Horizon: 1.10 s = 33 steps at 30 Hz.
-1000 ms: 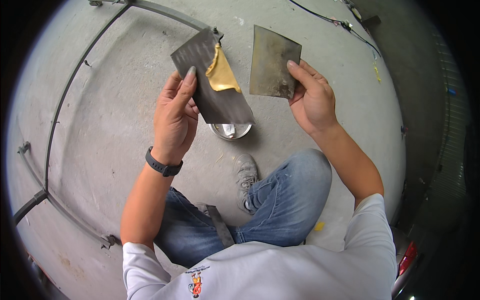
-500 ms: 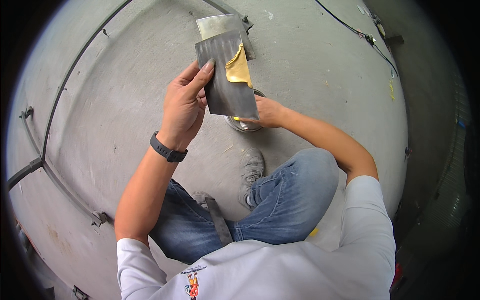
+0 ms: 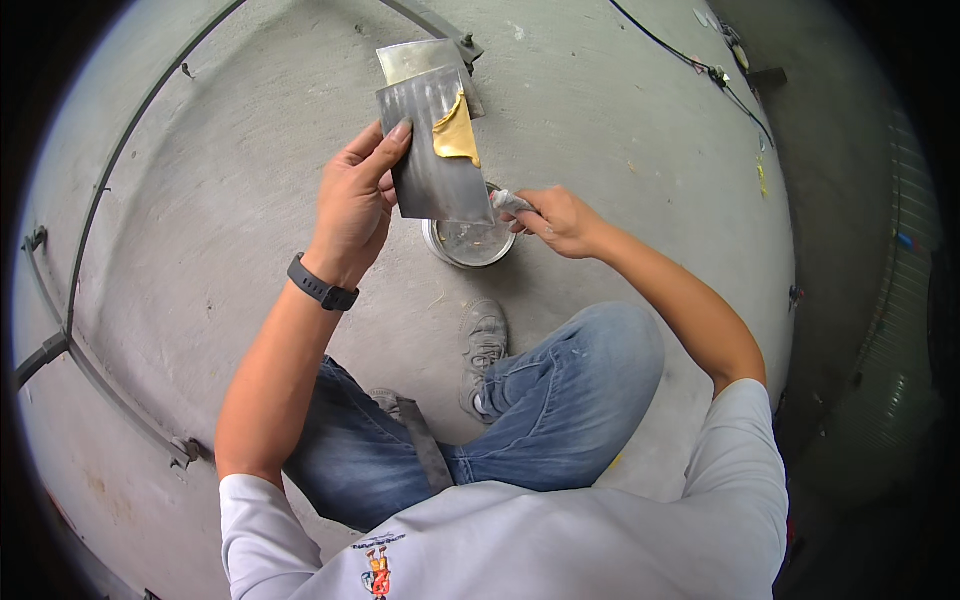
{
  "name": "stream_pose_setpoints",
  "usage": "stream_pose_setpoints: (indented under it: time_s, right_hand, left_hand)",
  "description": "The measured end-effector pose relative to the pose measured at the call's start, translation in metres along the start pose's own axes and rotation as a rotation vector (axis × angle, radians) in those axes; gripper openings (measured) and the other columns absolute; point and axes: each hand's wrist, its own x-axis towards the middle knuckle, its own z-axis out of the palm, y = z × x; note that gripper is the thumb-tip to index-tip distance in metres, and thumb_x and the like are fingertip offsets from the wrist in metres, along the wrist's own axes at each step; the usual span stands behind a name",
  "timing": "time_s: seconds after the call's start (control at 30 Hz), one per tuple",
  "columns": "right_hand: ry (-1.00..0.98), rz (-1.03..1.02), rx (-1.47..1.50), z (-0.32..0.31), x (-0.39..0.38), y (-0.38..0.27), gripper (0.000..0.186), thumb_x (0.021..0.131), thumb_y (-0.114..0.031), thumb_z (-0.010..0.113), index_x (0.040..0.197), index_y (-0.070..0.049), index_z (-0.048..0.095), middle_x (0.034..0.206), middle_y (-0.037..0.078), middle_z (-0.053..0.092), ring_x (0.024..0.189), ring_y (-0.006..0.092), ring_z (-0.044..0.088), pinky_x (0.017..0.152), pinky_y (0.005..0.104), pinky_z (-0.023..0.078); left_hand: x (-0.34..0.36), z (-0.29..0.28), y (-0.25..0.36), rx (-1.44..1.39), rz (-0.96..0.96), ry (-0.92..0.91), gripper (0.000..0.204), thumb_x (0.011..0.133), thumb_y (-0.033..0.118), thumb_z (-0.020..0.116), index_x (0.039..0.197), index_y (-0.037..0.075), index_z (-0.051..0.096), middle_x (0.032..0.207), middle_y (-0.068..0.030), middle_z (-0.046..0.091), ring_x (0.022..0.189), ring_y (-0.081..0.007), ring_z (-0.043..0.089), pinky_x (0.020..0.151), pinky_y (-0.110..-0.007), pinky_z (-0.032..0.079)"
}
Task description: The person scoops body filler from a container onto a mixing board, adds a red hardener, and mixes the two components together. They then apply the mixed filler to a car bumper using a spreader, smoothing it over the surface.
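only lettering i can spot is a tiny dark line of print on the white shirt [image 3: 640, 540], right above a little cartoon figure [image 3: 376, 575] in orange and red, and it's too small to read. the small pale tube [image 3: 512, 203] may have print too, but the fingers cover most of it.

left hand [image 3: 355, 190] is pinching a dark grey rectangular metal spreader sheet [image 3: 430, 185], thumb flat on the face and fingers tucked behind. smooth thin metal, streaky brushed-looking smears, pretty crisp corners. a thick blob of yellow putty [image 3: 456, 135] sits along its right edge, glossy and flat with a ridged, folded lip on the left side. a second, lighter plate [image 3: 408, 60] pokes out behind the top of the sheet.

right hand [image 3: 565, 222] is curled around that tube, whitish end aimed left at the sheet's lower right corner. can't tell if they touch. under both is a round tin [image 3: 472, 243] with a shiny metal rim and dull grey inside, partly hidden by the sheet, standing on rough grey concrete [image 3: 250, 300].

also a black watch [image 3: 322, 283] on the left wrist, faded blue denim jeans [image 3: 575, 385] and a scuffed grey lace-up shoe [image 3: 485, 345].
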Motion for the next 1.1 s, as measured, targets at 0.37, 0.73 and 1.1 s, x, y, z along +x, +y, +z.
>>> stream_pose_setpoints:
  time_s: [0.37, 0.73, 1.1]
  right_hand:
    - [0.379, -0.178, -0.061, -0.035, -0.039, -0.042, 0.031, 0.107, -0.032, 0.057, 0.098, -0.004, 0.064, 0.065, 0.013, 0.060, 0.056, 0.0287, 0.057, 0.056, 0.0420, 0.046]
    - [0.550, -0.420, -0.537, -0.049, -0.048, -0.089, 0.036, 0.099, -0.032, 0.065, 0.074, -0.007, 0.060, 0.056, 0.011, 0.059, 0.047, 0.0316, 0.058, 0.046, 0.0430, 0.043]
    - [0.555, -0.527, -0.637, -0.047, -0.045, -0.088, 0.038, 0.102, -0.030, 0.064, 0.072, -0.009, 0.055, 0.055, 0.011, 0.055, 0.046, 0.0316, 0.057, 0.046, 0.0431, 0.043]
  left_hand:
    - [0.004, 0.004, -0.018, 0.094, -0.121, -0.080, 0.034, 0.108, 0.018, 0.065, 0.135, -0.003, 0.066, 0.122, -0.0031, 0.073, 0.104, -0.0062, 0.068, 0.088, -0.025, 0.056]
    - [-0.017, 0.027, -0.019, 0.070, -0.088, -0.085, 0.041, 0.106, 0.023, 0.070, 0.139, -0.001, 0.068, 0.118, -0.0020, 0.074, 0.098, -0.0045, 0.065, 0.082, -0.022, 0.051]
    - [-0.021, 0.029, -0.019, 0.068, -0.077, -0.148, 0.042, 0.107, 0.021, 0.068, 0.141, -0.003, 0.065, 0.123, -0.0052, 0.073, 0.105, -0.0073, 0.066, 0.092, -0.025, 0.054]
